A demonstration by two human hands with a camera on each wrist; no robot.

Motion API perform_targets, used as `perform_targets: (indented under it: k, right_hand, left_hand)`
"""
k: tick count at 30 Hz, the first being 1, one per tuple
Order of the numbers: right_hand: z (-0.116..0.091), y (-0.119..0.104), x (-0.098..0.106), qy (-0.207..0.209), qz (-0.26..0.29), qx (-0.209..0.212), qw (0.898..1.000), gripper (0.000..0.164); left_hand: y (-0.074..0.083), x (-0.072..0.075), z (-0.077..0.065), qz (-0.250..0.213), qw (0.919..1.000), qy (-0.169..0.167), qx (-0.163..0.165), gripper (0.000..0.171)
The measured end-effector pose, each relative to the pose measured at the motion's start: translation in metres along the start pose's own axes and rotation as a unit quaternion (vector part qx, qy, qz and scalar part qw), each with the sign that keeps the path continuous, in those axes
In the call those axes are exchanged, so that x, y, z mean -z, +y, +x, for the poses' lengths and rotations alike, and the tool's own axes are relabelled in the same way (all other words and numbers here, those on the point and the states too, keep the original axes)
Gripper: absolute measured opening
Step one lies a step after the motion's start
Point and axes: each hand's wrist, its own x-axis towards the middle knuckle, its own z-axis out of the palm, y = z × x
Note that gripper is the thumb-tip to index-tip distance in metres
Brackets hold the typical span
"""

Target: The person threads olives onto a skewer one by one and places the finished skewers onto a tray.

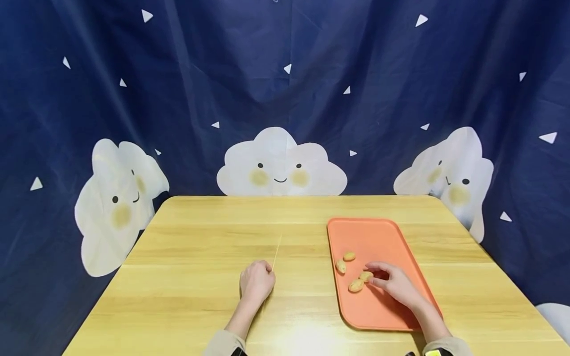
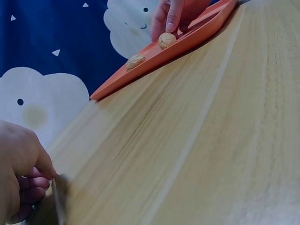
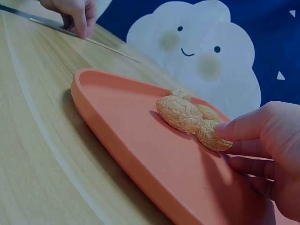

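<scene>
My left hand pinches a thin wooden skewer close over the table, left of the tray. The skewer sticks out on both sides of the fingers in the right wrist view. My right hand is over the orange tray, its thumb and fingertips around one golden-brown, wrinkled oval puff. A second puff lies against that one. Two more, a rounder puff and a puff by the tray's left rim, lie farther to the left.
The wooden table runs back to a dark blue curtain printed with white clouds and triangles. The tray has a low raised rim and stands on the right half of the table.
</scene>
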Motion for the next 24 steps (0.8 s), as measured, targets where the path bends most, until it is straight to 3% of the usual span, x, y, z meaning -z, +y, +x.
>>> perform_targets:
  k: [10,18,24]
  right_hand:
    - [0.0021,-0.0007,0.0019,-0.010,0.010,0.000,1.000,0.041]
    - [0.0036,0.0002,0.0010,-0.007,-0.009,0.013,1.000,0.036]
    - [0.0036,0.0003,-0.0005,-0.001,-0.012,-0.002,1.000,0.032]
  left_hand:
    - [0.0003,0.0038,0.0025,0.002,0.9998,-0.020,0.002,0.007]
    - [-0.0015,0.0043,0.0020,0.002,0.9999,-0.013,0.001,0.009]
    - [-0.0014,0.0048,0.0004,0.003,0.9998,-0.017,0.006,0.010]
